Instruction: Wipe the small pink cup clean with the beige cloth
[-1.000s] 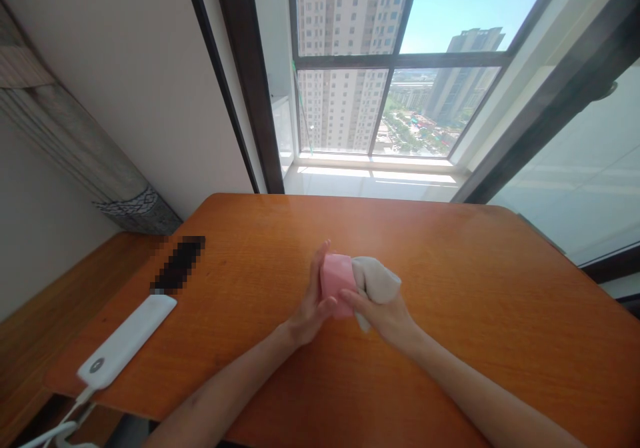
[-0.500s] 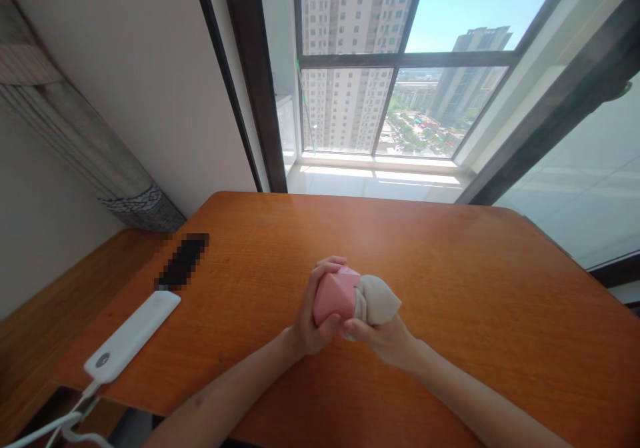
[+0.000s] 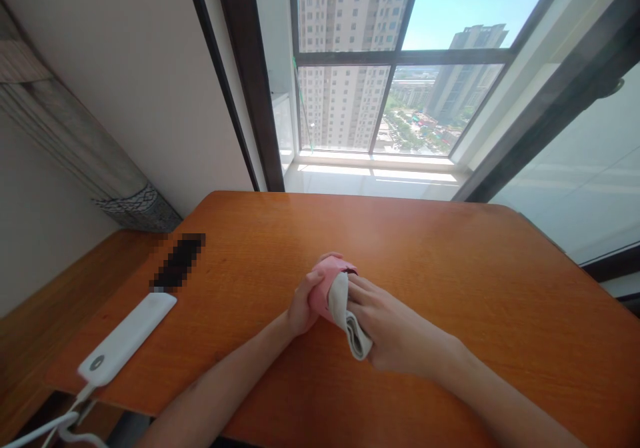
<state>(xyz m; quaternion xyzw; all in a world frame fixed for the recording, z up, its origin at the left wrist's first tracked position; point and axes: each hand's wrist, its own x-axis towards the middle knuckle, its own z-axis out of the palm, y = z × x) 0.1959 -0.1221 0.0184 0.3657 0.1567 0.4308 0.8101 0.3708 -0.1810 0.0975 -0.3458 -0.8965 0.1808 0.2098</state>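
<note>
A pink faceted cup [image 3: 323, 295] is tilted on its side above the middle of the table, its opening facing right. My left hand [image 3: 301, 307] is wrapped round the cup's left side. A folded off-white cloth [image 3: 339, 296] lies partly inside the opening, and its rolled lower end hangs out over the rim. My right hand [image 3: 387, 325] grips the cloth at the cup's mouth. Some of its fingertips are hidden by the cloth and rim.
The orange-brown wooden table [image 3: 460, 268] spreads around my hands. At its left lie a white power bank [image 3: 127, 338] with white cables [image 3: 50, 428] and a dark pixelated object [image 3: 179, 261]. A window [image 3: 400, 101] stands beyond the far edge.
The cup has turned so its opening shows on the right. My right hand has moved from below the cloth bundle to the mouth, and the cloth now sits partly inside.
</note>
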